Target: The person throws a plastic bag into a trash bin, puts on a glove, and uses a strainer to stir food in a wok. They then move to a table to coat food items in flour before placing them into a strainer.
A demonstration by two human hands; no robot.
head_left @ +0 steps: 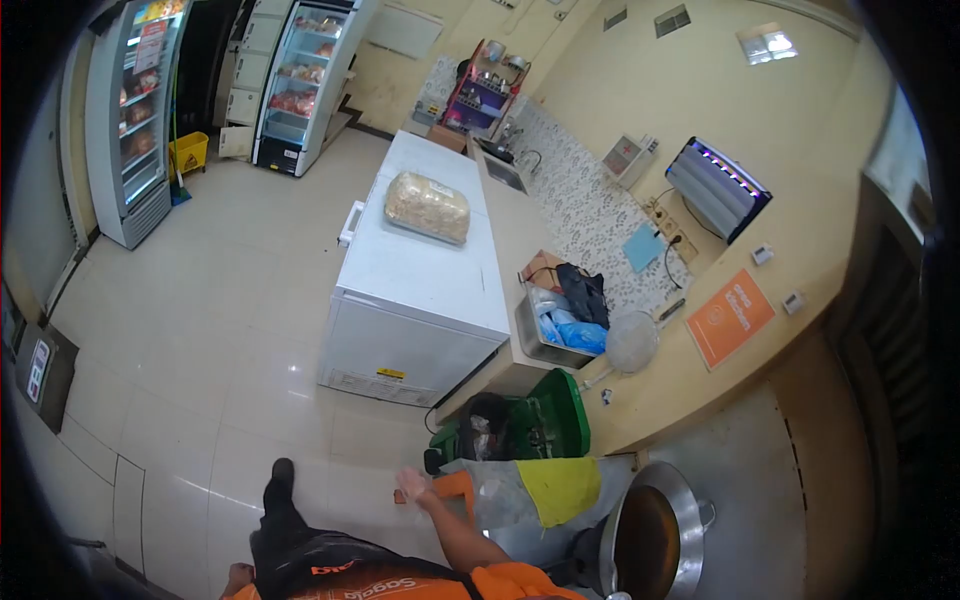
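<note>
My right hand (pixel 413 487), which seems to be in a thin clear glove, is stretched out low in front of my body. Its fingers look curled, and a small orange-red piece (pixel 400 497) shows at their edge; what it is, I cannot make out. Right beside that hand is the orange edge (pixel 456 487) of a grey-topped surface (pixel 500 495). A yellow-green cloth (pixel 558 490) lies over this surface. At the bottom edge of the view, my left hand (pixel 240 577) hangs by my side, curled and partly cut off, with nothing visible in it.
A white chest freezer (pixel 420 330) carries a wrapped, pale bulky pack (pixel 427 208). Near it stands an open green bin (pixel 550 415). A large metal wok (pixel 690 520) with brown contents is at lower right. A metal tub (pixel 545 345) holds bags. Display fridges (pixel 300 80) stand beyond the tiled floor (pixel 240 300).
</note>
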